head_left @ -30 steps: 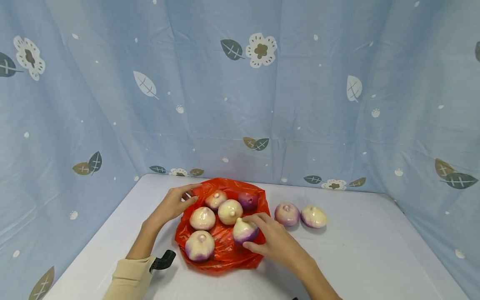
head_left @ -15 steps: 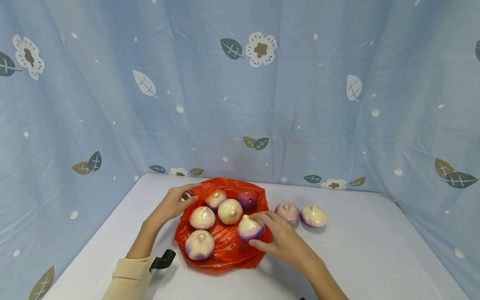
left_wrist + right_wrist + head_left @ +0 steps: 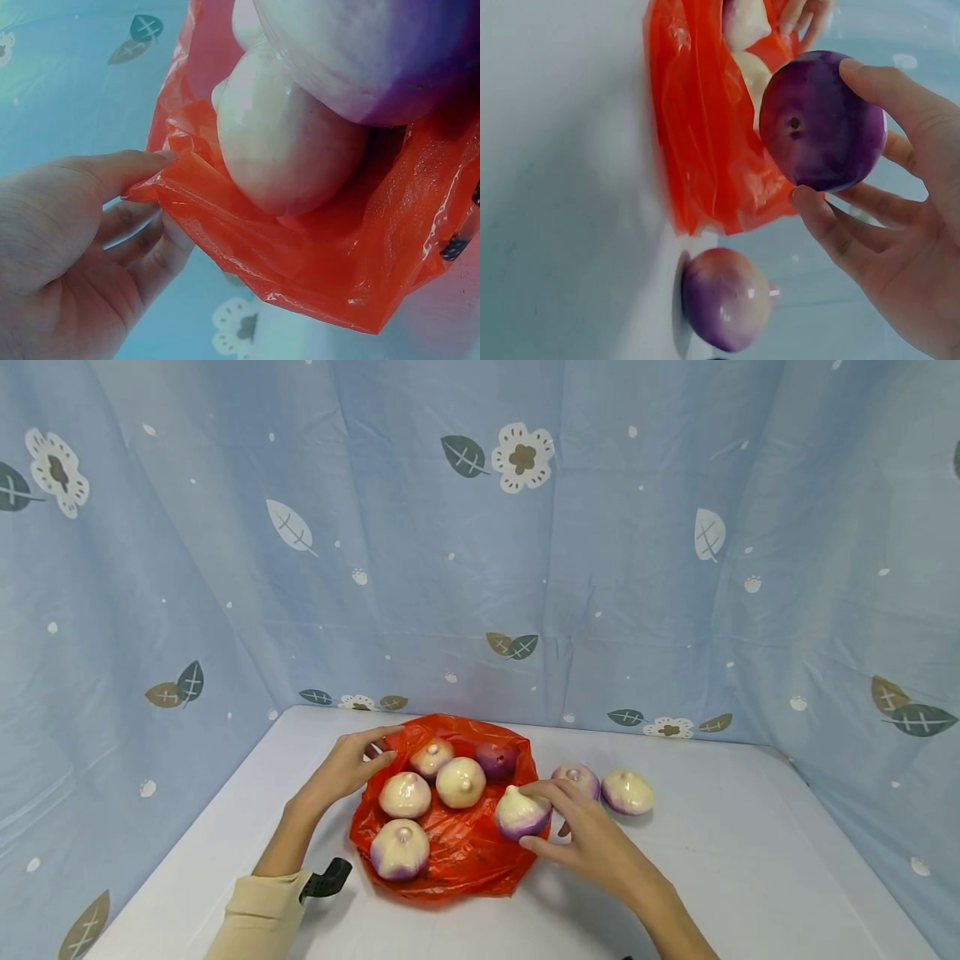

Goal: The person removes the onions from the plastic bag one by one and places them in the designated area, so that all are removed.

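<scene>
In the head view a red plastic bag (image 3: 457, 864) lies spread open with several white-and-purple onions, among them one onion (image 3: 400, 850) at its near left. My left hand (image 3: 351, 768) is at the bag's left rim; the left wrist view shows the thumb and fingers pinching the bag's edge (image 3: 169, 180). Held between the thumb and fingers of my right hand (image 3: 592, 835) is another onion (image 3: 519, 814), over the bag's right side. Its purple underside, seen as a purple onion (image 3: 821, 124) in the right wrist view, appears lifted above the bag.
Two onions sit on the white table to the right of the bag: a purplish onion (image 3: 576, 781) and a paler onion (image 3: 627, 792). A blue patterned curtain (image 3: 480, 568) hangs behind the table (image 3: 735, 860) and along its sides.
My right hand has carried its onion rightward across the bag, toward the right rim. It now partly covers the nearer of the two table onions. The left hand has stayed put.
</scene>
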The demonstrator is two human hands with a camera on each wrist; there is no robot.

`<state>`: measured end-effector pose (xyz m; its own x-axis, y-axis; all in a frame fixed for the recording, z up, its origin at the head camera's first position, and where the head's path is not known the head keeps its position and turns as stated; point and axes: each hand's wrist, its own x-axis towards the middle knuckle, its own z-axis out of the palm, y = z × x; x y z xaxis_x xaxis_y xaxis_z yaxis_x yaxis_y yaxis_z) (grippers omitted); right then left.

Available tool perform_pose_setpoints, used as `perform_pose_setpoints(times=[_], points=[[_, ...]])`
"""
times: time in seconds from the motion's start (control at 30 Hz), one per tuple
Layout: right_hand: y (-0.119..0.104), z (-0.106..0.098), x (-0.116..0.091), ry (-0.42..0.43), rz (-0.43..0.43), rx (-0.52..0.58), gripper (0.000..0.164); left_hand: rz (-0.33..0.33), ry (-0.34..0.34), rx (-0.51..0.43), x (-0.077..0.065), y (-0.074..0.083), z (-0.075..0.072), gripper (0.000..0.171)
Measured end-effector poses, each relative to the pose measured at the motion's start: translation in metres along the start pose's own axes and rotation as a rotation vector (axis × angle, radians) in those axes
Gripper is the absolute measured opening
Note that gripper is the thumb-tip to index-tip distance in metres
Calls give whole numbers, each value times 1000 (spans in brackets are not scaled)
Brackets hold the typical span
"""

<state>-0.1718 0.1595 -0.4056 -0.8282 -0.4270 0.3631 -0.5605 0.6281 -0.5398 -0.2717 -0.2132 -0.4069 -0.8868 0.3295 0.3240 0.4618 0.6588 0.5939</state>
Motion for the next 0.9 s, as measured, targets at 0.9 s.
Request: perform_pose_setpoints(times=[0.9], points=[[40,-37,-19,96,64,-74,60,-24,-23,-8,0,0,2,45]])
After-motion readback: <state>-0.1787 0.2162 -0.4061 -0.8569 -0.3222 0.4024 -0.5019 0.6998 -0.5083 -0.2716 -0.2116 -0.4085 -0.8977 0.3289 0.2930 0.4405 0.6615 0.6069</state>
